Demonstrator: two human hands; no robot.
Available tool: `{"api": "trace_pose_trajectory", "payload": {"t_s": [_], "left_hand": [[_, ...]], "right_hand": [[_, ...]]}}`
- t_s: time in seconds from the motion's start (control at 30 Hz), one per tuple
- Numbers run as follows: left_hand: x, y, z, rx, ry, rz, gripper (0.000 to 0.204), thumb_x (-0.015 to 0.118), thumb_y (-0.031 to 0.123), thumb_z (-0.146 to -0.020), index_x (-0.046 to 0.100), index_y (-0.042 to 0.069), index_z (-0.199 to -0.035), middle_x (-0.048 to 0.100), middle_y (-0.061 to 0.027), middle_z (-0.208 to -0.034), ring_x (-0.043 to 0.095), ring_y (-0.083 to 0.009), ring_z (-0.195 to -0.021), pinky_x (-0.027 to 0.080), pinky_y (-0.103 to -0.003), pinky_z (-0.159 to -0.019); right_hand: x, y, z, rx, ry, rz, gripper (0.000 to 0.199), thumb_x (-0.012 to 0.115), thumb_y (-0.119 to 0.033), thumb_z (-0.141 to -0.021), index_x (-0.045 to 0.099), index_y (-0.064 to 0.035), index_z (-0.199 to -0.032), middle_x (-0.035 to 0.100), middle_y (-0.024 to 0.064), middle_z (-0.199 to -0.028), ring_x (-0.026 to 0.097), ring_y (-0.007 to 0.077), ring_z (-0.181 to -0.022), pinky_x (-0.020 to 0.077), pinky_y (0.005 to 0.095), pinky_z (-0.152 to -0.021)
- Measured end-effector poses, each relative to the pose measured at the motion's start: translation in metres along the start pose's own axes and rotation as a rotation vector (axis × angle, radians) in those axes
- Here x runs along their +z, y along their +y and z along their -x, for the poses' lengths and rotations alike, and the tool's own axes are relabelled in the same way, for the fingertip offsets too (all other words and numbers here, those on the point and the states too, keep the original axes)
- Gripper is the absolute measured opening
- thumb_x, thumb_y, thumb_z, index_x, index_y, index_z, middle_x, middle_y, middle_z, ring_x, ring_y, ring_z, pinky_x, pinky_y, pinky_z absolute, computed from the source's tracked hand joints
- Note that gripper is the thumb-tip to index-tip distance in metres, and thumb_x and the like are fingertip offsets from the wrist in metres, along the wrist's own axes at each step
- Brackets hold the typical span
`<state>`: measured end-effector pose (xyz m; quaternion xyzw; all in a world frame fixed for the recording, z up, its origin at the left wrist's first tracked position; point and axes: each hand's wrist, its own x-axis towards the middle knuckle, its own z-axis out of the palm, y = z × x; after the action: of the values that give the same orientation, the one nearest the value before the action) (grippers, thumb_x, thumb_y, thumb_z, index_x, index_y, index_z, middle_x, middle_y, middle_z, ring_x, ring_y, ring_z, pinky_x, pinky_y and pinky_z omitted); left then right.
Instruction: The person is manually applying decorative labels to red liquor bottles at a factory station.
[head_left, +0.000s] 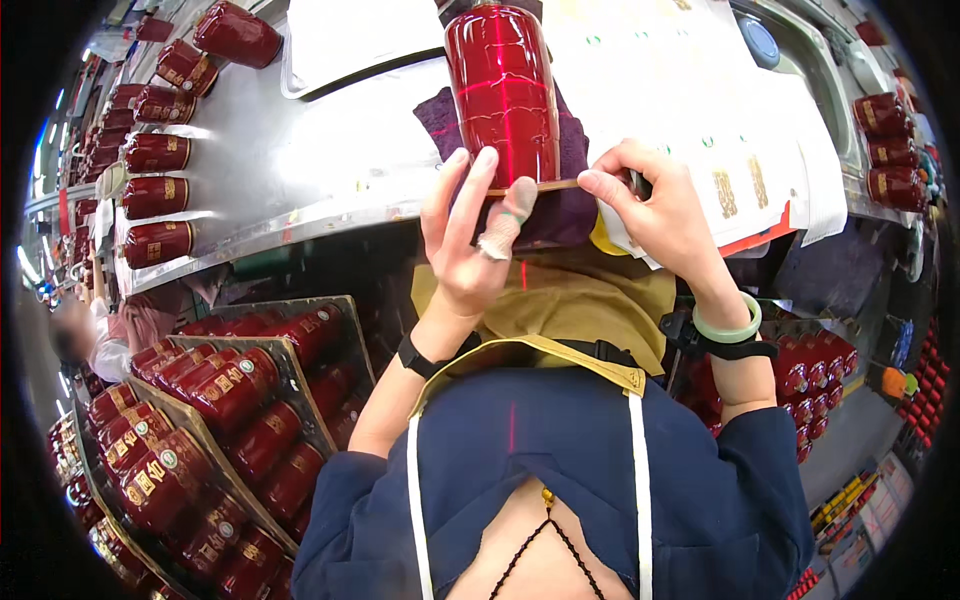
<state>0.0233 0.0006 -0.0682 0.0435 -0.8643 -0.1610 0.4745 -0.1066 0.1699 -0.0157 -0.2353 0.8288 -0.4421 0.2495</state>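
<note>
A glossy dark red bottle [503,85] lies on a purple cloth [560,205] on the metal workbench [300,170], its base toward me. A thin gold strip [545,185] runs across the bottle's near end. My left hand [470,235] pinches the strip's left end, with a bandaged thumb against the bottle's base. My right hand [655,210] grips the strip's right end; a pale green bangle sits on that wrist. A red laser cross falls on the bottle.
Several finished red bottles [160,150] with gold labels lie along the bench's left side, and a few more bottles [885,150] at the right. White label sheets [740,150] cover the bench's right half. Crates of bottles [220,400] stand below left. Another person [100,335] is at far left.
</note>
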Motion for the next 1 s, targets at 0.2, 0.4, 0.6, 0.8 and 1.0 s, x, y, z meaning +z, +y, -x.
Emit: {"api": "trace_pose_trajectory", "payload": {"t_s": [0.2, 0.4, 0.6, 0.8, 1.0], "left_hand": [[0.0, -0.009, -0.001, -0.054, 0.013, 0.126, 0.028, 0.083, -0.007, -0.081, 0.078, -0.003, -0.109, 0.076, -0.0158, -0.113, 0.072, -0.0281, -0.104, 0.061, -0.035, -0.088], [-0.001, -0.016, 0.008, -0.087, 0.029, 0.19, 0.035, 0.082, -0.008, -0.082, 0.074, -0.006, -0.116, 0.075, -0.0179, -0.116, 0.073, -0.0297, -0.105, 0.06, -0.037, -0.093], [-0.004, -0.007, -0.002, 0.06, -0.017, 0.046, 0.037, 0.084, -0.002, -0.083, 0.074, -0.005, -0.118, 0.071, -0.0172, -0.126, 0.067, -0.0316, -0.115, 0.056, -0.039, -0.098], [0.001, -0.01, -0.003, -0.001, -0.026, 0.169, 0.018, 0.081, -0.003, -0.084, 0.078, 0.004, -0.1, 0.074, -0.0165, -0.119, 0.069, -0.0367, -0.114, 0.063, -0.04, -0.087], [-0.002, -0.016, 0.005, -0.105, -0.005, 0.177, 0.021, 0.077, -0.01, -0.083, 0.077, -0.001, -0.101, 0.073, -0.0189, -0.12, 0.071, -0.0366, -0.111, 0.063, -0.041, -0.089]], "right_hand": [[0.004, 0.0, -0.003, -0.247, 0.049, -0.009, 0.019, 0.077, -0.018, -0.094, 0.07, -0.0017, -0.089, 0.061, -0.0008, -0.073, 0.05, 0.007, -0.067, 0.0407, 0.0263, -0.062], [0.004, 0.001, -0.004, -0.276, 0.032, 0.014, 0.018, 0.077, -0.017, -0.093, 0.069, -0.0004, -0.089, 0.062, 0.0008, -0.075, 0.05, 0.0089, -0.068, 0.0412, 0.0273, -0.064], [0.004, 0.003, -0.004, -0.248, 0.035, 0.014, 0.019, 0.077, -0.018, -0.093, 0.069, -0.0007, -0.088, 0.062, 0.0006, -0.075, 0.051, 0.009, -0.068, 0.0411, 0.0279, -0.064], [0.008, -0.001, -0.004, -0.222, 0.048, -0.018, 0.023, 0.079, -0.022, -0.091, 0.072, -0.0011, -0.085, 0.064, 0.0076, -0.075, 0.056, 0.0188, -0.067, 0.0455, 0.0338, -0.065], [0.009, -0.008, -0.005, -0.243, 0.007, -0.027, 0.022, 0.08, -0.023, -0.091, 0.073, -0.0022, -0.086, 0.066, 0.0077, -0.077, 0.058, 0.0202, -0.068, 0.0465, 0.0339, -0.066]]}}
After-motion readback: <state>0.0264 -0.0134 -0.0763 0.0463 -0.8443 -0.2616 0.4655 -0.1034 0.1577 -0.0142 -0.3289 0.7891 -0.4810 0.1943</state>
